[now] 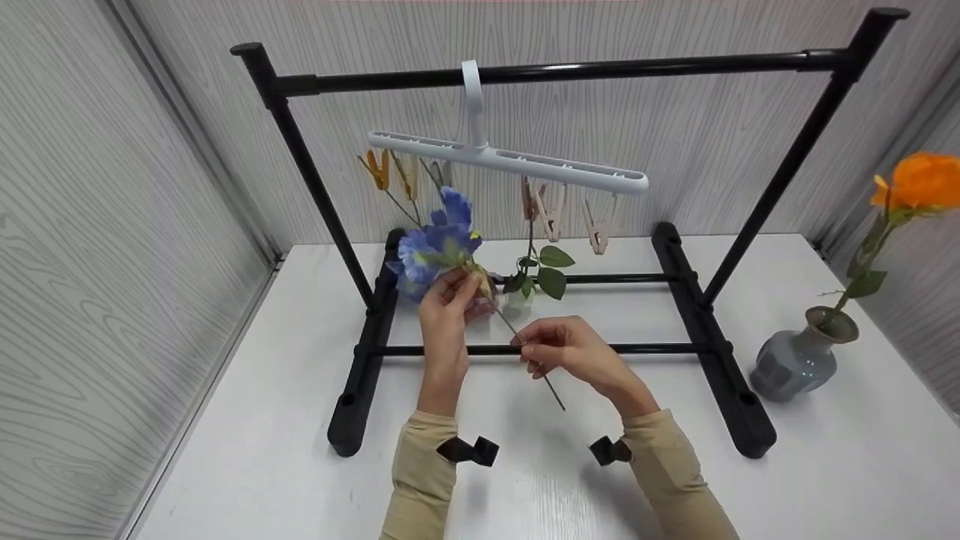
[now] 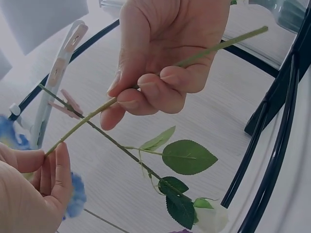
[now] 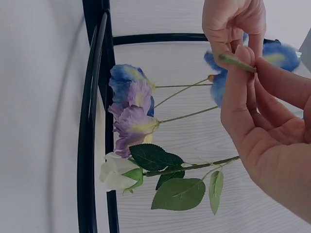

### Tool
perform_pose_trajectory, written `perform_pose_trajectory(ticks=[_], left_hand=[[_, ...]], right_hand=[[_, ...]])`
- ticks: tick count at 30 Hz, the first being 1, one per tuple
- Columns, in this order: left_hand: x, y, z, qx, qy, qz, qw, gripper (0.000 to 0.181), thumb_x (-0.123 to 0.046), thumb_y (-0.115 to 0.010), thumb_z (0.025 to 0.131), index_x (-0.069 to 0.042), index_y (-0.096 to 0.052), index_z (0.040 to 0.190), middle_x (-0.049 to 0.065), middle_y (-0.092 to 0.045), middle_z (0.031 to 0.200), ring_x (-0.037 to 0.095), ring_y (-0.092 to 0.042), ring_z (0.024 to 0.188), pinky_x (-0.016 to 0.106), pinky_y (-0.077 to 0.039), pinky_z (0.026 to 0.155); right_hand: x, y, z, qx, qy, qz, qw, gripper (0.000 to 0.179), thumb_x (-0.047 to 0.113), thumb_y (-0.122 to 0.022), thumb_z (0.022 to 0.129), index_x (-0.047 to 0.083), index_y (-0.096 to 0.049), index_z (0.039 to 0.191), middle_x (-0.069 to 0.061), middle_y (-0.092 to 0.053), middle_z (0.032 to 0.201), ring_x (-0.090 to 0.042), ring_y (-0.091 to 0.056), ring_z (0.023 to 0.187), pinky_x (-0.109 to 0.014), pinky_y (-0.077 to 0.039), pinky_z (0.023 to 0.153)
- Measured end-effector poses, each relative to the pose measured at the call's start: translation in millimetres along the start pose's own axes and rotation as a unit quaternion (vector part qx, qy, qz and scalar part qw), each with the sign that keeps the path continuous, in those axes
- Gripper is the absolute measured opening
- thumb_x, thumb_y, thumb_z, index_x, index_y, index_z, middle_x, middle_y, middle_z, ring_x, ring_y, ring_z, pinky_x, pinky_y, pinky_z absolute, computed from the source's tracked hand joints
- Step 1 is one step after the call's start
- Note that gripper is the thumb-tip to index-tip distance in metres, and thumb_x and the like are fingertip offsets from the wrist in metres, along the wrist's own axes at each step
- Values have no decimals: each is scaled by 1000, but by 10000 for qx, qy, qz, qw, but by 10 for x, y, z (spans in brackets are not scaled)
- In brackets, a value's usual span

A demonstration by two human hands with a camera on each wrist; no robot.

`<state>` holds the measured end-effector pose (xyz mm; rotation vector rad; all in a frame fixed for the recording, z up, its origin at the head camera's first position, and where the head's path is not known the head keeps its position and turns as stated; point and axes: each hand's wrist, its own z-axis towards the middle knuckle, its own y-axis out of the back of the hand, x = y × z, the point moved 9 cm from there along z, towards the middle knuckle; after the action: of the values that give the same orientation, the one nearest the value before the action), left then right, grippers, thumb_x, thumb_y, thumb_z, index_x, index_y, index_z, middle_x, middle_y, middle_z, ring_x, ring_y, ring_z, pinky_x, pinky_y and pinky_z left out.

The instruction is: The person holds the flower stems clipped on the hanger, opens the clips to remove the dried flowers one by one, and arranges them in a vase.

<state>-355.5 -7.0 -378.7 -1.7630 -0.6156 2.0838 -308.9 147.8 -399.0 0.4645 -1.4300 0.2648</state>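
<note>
So on the left of the frame an orange clip [image 1: 382,172] and a tan clip [image 1: 410,180] dangled from the white hanger [image 1: 562,172], each gripping a thin stem, so the blue and purple blooms [image 3: 138,121] hung head down, probably to keep the petals uncrushed. Left of centre was the blue flower [image 1: 451,236] in the person's left hand [image 1: 445,311]: thumb and fingers pinched close right under the petals, I'd guess because that's the heavy end. Its stem [image 1: 506,321] slanted down to the right hand [image 1: 570,349] mid-frame, fingers curled and pinching too, maybe to steady the angle. So the bloom sat just past the left fingertips, and the stem ran between right thumb and fingers, tail end poking out below. Just above that hand, a white rose [image 3: 118,174] hung upside down from a brownish clip [image 1: 526,201]. Right of it, two pale pink clips [image 1: 552,225] seemed to hold nothing. Far right, an orange flower [image 1: 919,184] leaned in a grey vase [image 1: 793,364], likely parked there to stay clear of the black rack [image 1: 600,70]
</note>
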Motion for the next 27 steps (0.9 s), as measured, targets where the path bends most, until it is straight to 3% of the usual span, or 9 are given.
perform_pose_trajectory(ticks=[4, 13, 21, 27], left_hand=[[-3, 15, -3, -45, 44, -176, 9998, 29, -4, -64, 91, 12, -54, 114, 12, -62, 91, 18, -63, 71, 29, -55, 62], [10, 70, -2, -256, 66, -468, 9986, 10, -5, -67, 88, -2, -63, 97, 10, -61, 89, 17, -63, 71, 29, -55, 58], [-26, 83, -23, -364, -180, -297, 9987, 9, -7, -70, 87, -4, -64, 93, 8, -60, 89, 18, -62, 69, 28, -52, 55], [17, 85, -41, -421, 32, -432, 9982, 12, -14, -69, 88, -5, -64, 94, 9, -62, 86, 18, -61, 73, 30, -52, 60]], right_hand=[[13, -24, 2, 51, -36, 12, 10000, 20, 8, -61, 93, -5, -64, 108, -13, -65, 85, -21, -63, 72, -37, -57, 67], [14, -117, -1, 228, 31, -12, 9997, 20, 8, -57, 95, -5, -64, 109, -13, -65, 82, -20, -63, 70, -37, -57, 65], [-12, -242, 18, 512, 13, -222, 9984, 19, 6, -52, 98, -4, -65, 107, -12, -65, 78, -16, -62, 64, -30, -56, 61], [44, -294, -5, 690, 143, -255, 9972, 18, 7, -49, 99, -3, -64, 103, -11, -64, 76, -17, -60, 63, -28, -53, 58]])
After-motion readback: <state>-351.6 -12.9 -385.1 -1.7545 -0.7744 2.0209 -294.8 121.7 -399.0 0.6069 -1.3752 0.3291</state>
